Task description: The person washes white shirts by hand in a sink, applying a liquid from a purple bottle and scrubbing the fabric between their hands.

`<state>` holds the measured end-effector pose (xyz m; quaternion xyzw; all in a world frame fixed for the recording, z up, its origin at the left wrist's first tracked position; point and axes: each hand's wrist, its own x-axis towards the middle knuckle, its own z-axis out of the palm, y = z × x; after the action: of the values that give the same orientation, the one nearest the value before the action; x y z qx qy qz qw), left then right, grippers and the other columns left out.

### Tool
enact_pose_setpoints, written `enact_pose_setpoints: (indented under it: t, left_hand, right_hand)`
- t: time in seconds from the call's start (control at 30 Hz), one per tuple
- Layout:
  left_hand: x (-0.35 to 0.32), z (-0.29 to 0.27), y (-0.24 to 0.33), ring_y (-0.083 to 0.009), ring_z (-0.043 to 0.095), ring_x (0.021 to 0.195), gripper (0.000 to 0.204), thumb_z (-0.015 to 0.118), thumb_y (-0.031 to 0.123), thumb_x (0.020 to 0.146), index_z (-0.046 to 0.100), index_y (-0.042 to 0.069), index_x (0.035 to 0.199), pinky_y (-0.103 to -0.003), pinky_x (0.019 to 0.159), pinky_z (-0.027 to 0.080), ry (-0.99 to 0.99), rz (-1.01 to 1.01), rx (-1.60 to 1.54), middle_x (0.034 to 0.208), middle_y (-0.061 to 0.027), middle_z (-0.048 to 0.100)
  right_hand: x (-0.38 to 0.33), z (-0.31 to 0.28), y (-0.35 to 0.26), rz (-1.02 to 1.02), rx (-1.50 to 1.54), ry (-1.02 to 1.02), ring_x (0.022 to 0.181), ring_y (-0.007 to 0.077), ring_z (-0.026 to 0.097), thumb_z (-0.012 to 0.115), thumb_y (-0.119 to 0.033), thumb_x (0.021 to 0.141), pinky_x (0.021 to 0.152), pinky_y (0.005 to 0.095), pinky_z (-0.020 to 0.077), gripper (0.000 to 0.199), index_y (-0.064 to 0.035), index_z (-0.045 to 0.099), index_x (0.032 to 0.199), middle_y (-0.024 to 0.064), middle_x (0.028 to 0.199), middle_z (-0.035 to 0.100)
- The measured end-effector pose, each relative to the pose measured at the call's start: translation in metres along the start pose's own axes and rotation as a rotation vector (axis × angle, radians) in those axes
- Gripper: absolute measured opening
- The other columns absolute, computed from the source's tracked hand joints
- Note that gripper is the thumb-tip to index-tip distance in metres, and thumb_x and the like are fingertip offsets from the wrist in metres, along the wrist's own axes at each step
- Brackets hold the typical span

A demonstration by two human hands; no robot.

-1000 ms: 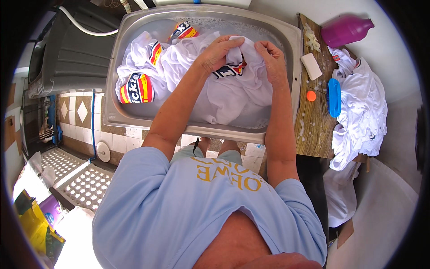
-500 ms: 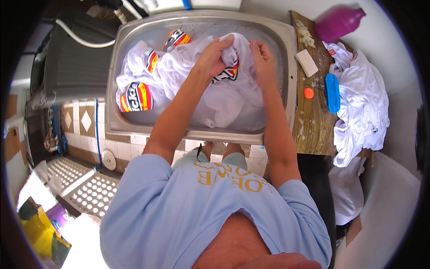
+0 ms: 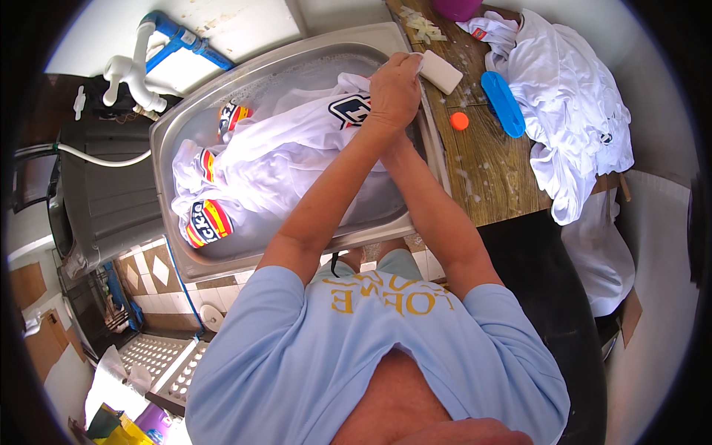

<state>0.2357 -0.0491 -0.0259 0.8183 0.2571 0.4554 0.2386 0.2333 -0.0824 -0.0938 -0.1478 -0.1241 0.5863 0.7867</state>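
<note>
The white garment (image 3: 282, 144) lies in the metal sink (image 3: 356, 239) in front of you, bunched and wet, spread mainly to the left of your hands, with a dark-outlined print close beside your left hand and red-and-yellow printed bands farther out. Your left hand (image 3: 395, 89) is at the sink's right side, above the garment's upper right end; its fingers bend over out of sight, so you cannot tell from here whether they are closed on cloth. Your right hand (image 3: 395, 148) comes in beneath your left wrist and is mostly hidden by it, so its grip cannot be told either. Cloudy water (image 3: 382, 196) shows between your forearms. Just right of your left hand, a pale soap bar (image 3: 441, 72) rests on the wooden board (image 3: 489, 182). Beyond your hands on that side lie pale shavings (image 3: 423, 24), and nearer you an orange cap (image 3: 460, 121) and a blue oblong object (image 3: 503, 104); the latter is up against a pile of white clothes (image 3: 571, 104), farther right. Far left of your hands are a white tap (image 3: 130, 78), a blue pipe (image 3: 185, 48) and a white hose (image 3: 104, 159).
</note>
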Motion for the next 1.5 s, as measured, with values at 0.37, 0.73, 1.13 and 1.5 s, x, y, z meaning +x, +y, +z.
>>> enact_pose_setpoints:
  t: [0.37,0.73,1.13,1.5]
  left_hand:
    - [0.019,-0.007,0.014,-0.0312,0.062,0.073,0.008,0.055,0.004,0.072,0.06,0.004,0.078,-0.038,0.065,0.05,-0.385,0.129,0.389,0.084,-0.0105,0.058]
    - [0.037,-0.13,-0.055,-0.0148,0.064,0.08,0.026,0.059,0.018,0.087,0.061,0.004,0.109,-0.028,0.075,0.051,-0.492,-0.857,-0.872,0.092,-0.0081,0.066]
    - [0.01,-0.196,-0.076,-0.0108,0.062,0.074,0.013,0.063,0.013,0.082,0.065,0.004,0.091,-0.025,0.065,0.05,-0.256,-0.852,-0.956,0.085,-0.0023,0.066]
    - [-0.035,-0.087,-0.023,-0.0307,0.055,0.054,0.018,0.062,0.016,0.073,0.055,0.007,0.06,-0.038,0.052,0.046,-0.298,0.245,0.161,0.06,-0.0096,0.055]
  right_hand:
    - [0.012,-0.009,0.005,-0.077,-0.428,-0.217,0.104,0.0138,0.048,0.034,-0.032,0.096,0.093,0.0302,0.0399,0.033,-0.0138,0.043,0.122,0.0023,0.114,0.049]
    - [0.014,0.037,-0.014,-0.116,-0.562,0.228,0.108,0.0204,0.049,0.048,-0.013,0.076,0.095,0.0326,0.0376,0.056,-0.0039,0.038,0.13,0.007,0.114,0.05]
    - [0.024,0.067,-0.017,-0.01,-0.377,0.014,0.074,0.0084,0.055,0.063,-0.01,0.083,0.074,0.0224,0.0438,0.005,-0.0064,0.06,0.08,-0.001,0.077,0.06]
    - [0.049,-0.024,0.035,0.158,0.334,-0.39,0.086,0.0171,0.059,0.053,-0.03,0.091,0.075,0.0305,0.0502,0.028,-0.0047,0.06,0.099,0.0091,0.092,0.061]
